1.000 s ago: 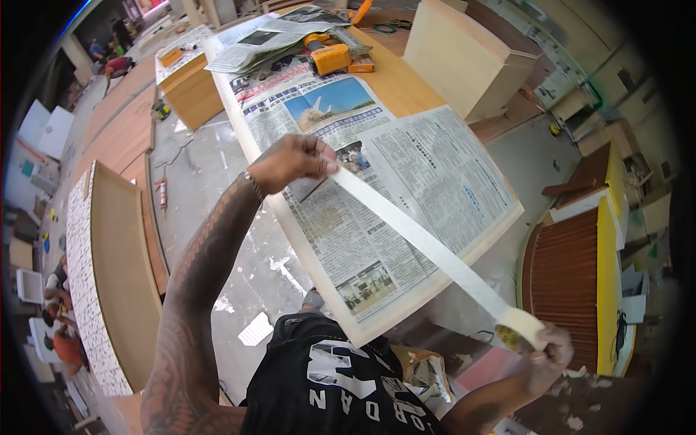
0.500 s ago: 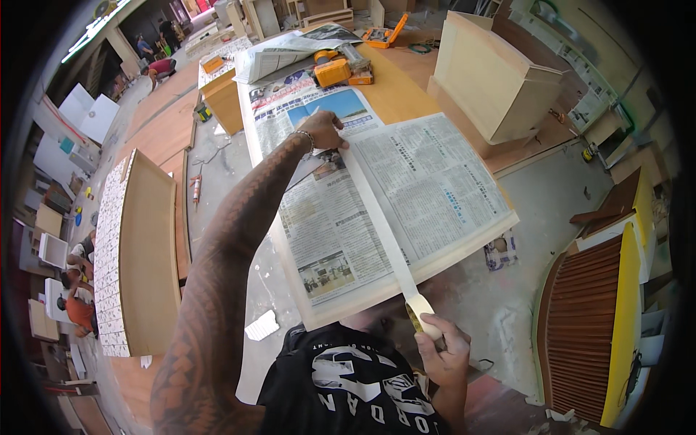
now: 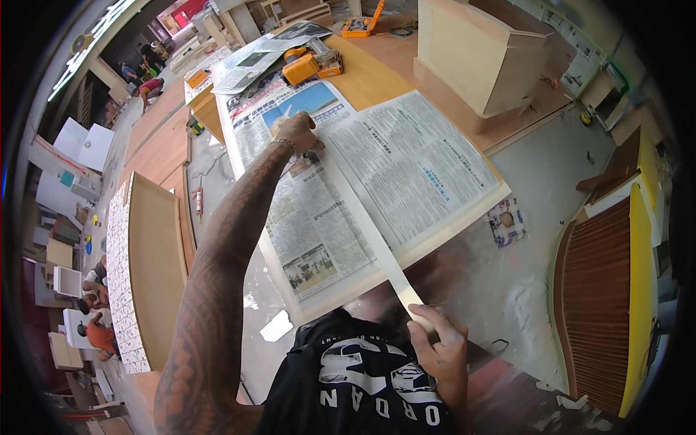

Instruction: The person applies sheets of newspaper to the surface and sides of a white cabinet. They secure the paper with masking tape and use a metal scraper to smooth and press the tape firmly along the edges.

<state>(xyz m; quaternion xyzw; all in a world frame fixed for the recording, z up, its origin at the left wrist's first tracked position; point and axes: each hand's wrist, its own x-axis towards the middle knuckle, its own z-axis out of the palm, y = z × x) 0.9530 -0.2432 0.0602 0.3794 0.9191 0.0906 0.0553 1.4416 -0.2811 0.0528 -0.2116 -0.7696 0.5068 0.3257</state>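
A long pale strip of masking tape (image 3: 371, 226) runs taut along the seam between two newspaper sheets (image 3: 417, 170). At its far end my left hand (image 3: 296, 133) is closed, fingers curled, with the tape's end at its thumb. Past the near edge, my right hand (image 3: 441, 349) grips the roll of masking tape (image 3: 423, 319), which is mostly covered by the fingers. The sheets lie on a long wooden panel (image 3: 377, 83), and a pale border shows along their near edge.
At the panel's far end are folded newspapers (image 3: 264, 61) and an orange power tool (image 3: 299, 67). A plywood cabinet (image 3: 475, 61) stands at right, a slatted brown panel (image 3: 598, 297) lower right. Another box panel (image 3: 156, 272) lies left, with people working beyond it.
The whole view has shifted slightly. My right hand has turned the roll and covers more of it; the tape remains stretched. My left hand stays at the strip's far end.
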